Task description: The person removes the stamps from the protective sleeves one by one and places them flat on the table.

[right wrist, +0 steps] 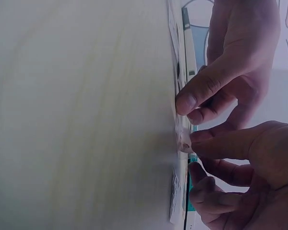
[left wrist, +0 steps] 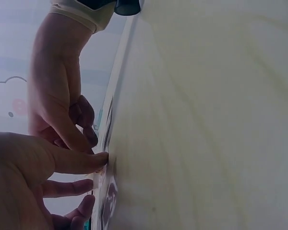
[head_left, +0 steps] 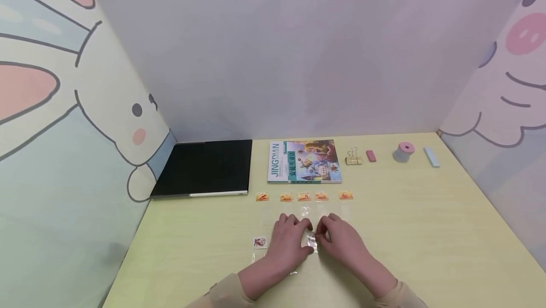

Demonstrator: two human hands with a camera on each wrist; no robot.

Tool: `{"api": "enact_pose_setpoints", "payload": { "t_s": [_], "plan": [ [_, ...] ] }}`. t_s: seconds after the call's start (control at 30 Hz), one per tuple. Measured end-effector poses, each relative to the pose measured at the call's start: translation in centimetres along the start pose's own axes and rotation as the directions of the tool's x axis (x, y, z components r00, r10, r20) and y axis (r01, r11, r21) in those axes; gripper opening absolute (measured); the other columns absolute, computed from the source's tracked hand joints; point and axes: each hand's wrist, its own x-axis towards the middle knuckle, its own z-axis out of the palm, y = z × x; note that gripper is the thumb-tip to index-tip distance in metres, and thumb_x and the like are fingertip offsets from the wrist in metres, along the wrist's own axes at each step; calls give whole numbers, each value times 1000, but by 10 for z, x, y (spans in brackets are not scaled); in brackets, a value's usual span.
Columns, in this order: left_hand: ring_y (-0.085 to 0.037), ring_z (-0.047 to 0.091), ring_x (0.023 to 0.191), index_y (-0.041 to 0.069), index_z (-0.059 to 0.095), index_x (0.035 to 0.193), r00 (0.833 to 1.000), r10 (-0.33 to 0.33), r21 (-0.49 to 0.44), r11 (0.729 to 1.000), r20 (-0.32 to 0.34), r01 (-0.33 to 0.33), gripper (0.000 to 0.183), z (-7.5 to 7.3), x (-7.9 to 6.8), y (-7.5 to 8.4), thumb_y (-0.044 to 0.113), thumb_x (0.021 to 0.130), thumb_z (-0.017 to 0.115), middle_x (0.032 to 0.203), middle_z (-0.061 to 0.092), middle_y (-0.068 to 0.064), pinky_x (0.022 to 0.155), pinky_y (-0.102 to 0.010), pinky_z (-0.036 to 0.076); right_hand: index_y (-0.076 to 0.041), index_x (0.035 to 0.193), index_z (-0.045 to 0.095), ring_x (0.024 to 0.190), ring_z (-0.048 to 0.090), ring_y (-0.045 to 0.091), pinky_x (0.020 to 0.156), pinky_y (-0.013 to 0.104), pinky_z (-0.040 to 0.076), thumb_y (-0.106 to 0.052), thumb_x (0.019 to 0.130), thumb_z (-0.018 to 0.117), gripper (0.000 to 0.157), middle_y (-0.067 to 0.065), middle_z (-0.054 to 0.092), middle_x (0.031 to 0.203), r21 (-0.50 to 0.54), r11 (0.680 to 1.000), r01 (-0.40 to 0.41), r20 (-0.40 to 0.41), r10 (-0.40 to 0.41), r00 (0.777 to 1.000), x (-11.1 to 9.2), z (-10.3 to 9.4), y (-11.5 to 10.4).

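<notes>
A small clear plastic bag (head_left: 312,241) with printed markings lies on the table between the two hands. My left hand (head_left: 290,241) presses beside its left edge, thumb near the bottom corner and index finger near the top; in the left wrist view the thumb is fairly straight. From the other side my right hand (head_left: 341,239) pinches the bag's right edge between thumb and index finger. A clear bit of the bag (right wrist: 183,141) shows at those fingertips in the right wrist view. What lies under the left palm is hidden.
Several orange picture cards (head_left: 304,196) form a row beyond the hands, with clear bags (head_left: 305,212) below them. A picture card (head_left: 259,242) lies left. Behind are a black panel (head_left: 204,168), book (head_left: 304,161), binder clip (head_left: 353,157), pink eraser (head_left: 370,156), ribbon roll (head_left: 403,151) and blue stick (head_left: 431,157).
</notes>
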Motion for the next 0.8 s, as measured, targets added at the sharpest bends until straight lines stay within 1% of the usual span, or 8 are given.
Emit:
{"api": "enact_pose_setpoints", "payload": {
  "t_s": [0.13,0.23,0.3,0.4,0.57,0.67,0.73,0.8],
  "plan": [
    [-14,37,85,26,60,99,1000,2,-37,999,-2,-2,42,0,0,-1,32,65,83,84,48,8,78,-32,33,-21,75,58,59,42,4,56,22,38,-13,76,72,16,-9,48,71,55,998,10,-11,-9,1000,1,-3,0],
    [-12,39,87,27,59,98,1000,-5,-114,993,-19,3,35,2,0,-5,32,70,80,86,53,10,79,-30,34,-20,78,58,60,46,4,56,21,40,-12,79,69,14,-11,52,69,186,982,-22,20,18,1000,0,-8,-2],
    [-11,43,87,28,58,97,999,-42,-215,976,-24,36,31,2,1,-8,32,74,77,87,57,13,78,-28,36,-20,81,59,58,49,5,54,21,42,-14,83,68,11,-10,55,68,310,948,-70,56,55,997,0,-12,-2],
    [-8,53,87,28,59,95,992,-130,-433,893,5,119,24,-3,2,-11,31,78,75,85,63,16,74,-26,40,-16,87,59,59,56,12,52,26,46,-20,87,66,8,-2,60,72,509,849,-140,116,94,989,0,-16,-1],
    [-7,61,82,27,65,89,972,-219,-701,680,84,214,15,-16,4,-15,37,79,72,82,66,12,66,-25,41,-3,98,56,68,63,30,59,40,51,-26,89,63,25,19,63,83,789,587,-181,197,37,980,-1,-20,3],
    [-10,58,80,27,68,87,974,-200,-742,637,101,208,15,-21,5,-19,39,79,72,83,67,9,66,-25,40,2,106,54,77,61,39,67,46,52,-24,92,59,30,28,60,91,865,463,-190,237,-44,971,-1,-22,5],
    [-11,56,80,27,69,88,977,-180,-750,630,113,203,16,-22,4,-21,40,79,72,84,67,9,66,-26,40,3,109,53,78,60,40,68,46,52,-24,93,57,31,31,58,94,882,425,-204,264,-86,961,-1,-22,6],
    [-13,54,81,28,70,88,978,-167,-748,632,125,203,16,-23,3,-23,40,78,72,85,68,9,67,-26,39,1,110,55,76,61,36,62,42,51,-24,93,56,30,28,59,94,881,413,-231,299,-108,948,-1,-22,7]
  ]
}}
